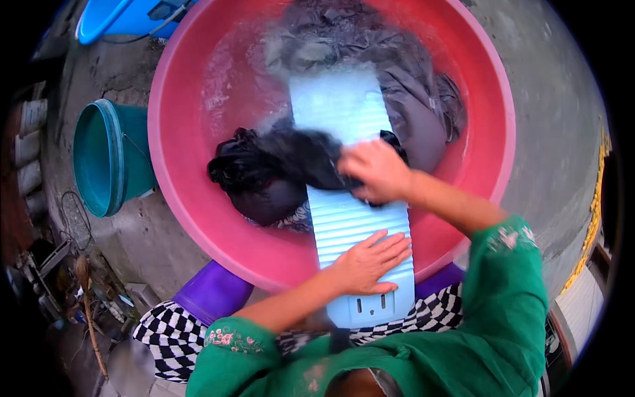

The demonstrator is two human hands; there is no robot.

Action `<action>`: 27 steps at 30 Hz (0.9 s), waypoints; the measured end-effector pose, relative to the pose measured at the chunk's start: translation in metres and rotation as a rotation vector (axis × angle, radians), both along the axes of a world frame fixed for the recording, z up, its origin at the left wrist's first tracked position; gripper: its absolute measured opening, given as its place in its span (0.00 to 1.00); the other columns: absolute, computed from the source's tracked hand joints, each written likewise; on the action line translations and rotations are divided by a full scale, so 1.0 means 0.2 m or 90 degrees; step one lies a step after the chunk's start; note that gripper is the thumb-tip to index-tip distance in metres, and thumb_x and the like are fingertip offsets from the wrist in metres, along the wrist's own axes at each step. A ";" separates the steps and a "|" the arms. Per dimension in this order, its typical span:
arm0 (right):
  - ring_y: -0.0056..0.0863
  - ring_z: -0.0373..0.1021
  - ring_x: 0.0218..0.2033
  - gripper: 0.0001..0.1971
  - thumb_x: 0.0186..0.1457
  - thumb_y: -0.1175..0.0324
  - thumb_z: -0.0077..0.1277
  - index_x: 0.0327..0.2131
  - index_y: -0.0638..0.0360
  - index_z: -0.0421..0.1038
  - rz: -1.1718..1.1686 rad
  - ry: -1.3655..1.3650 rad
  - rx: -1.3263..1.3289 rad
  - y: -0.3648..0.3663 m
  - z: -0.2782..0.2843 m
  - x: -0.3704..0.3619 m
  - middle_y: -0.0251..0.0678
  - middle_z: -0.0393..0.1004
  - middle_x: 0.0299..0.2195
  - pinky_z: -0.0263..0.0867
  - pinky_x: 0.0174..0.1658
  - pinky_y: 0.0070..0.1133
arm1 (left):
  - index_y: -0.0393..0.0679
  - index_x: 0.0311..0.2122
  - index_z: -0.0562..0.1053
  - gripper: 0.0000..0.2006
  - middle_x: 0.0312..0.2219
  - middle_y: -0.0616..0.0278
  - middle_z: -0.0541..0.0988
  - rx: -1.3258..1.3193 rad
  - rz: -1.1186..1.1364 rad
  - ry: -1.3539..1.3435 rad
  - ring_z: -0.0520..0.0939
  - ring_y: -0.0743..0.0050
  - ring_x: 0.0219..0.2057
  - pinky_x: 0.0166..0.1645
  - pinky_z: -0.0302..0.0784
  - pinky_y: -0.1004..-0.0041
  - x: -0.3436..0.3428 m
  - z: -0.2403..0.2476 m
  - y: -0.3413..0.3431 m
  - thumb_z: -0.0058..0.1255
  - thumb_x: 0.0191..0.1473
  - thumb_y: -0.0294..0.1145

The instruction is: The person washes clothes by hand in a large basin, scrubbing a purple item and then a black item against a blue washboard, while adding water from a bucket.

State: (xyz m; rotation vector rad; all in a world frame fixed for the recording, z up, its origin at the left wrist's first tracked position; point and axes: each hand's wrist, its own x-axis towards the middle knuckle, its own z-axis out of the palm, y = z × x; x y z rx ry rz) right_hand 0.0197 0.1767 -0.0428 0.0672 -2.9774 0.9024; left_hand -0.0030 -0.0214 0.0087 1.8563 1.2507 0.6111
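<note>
A light blue washboard (pixel 360 228) leans in a large pink-red basin (pixel 173 178), its near end at my lap. My left hand (pixel 372 264) lies flat on the ridges near that end, fingers stretched out and holding nothing. Higher up the board, my right hand (pixel 378 173) is closed on a wet black garment (pixel 301 155), slightly blurred by motion. The garment stretches left across the board and bunches in the water. Dark grey clothes (pixel 413 99) soak at the far and right side of the basin, partly under water. What kind of garments these are I cannot tell.
A green bucket (pixel 135 142) stands left of the basin. Part of a blue tub (pixel 132 20) shows at the far left. A broom (pixel 87 311) and clutter lie at the lower left. Concrete floor (pixel 549 126) extends to the right, with a row of yellow things (pixel 591 218) along its edge.
</note>
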 end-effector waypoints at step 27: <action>0.40 0.64 0.37 0.23 0.31 0.59 0.60 0.34 0.56 0.67 -0.047 0.101 -0.128 -0.09 0.02 0.03 0.39 0.68 0.36 0.58 0.38 0.33 | 0.42 0.58 0.60 0.35 0.58 0.54 0.59 0.001 0.028 -0.011 0.58 0.62 0.60 0.63 0.49 0.59 -0.02 0.04 0.02 0.45 0.49 0.55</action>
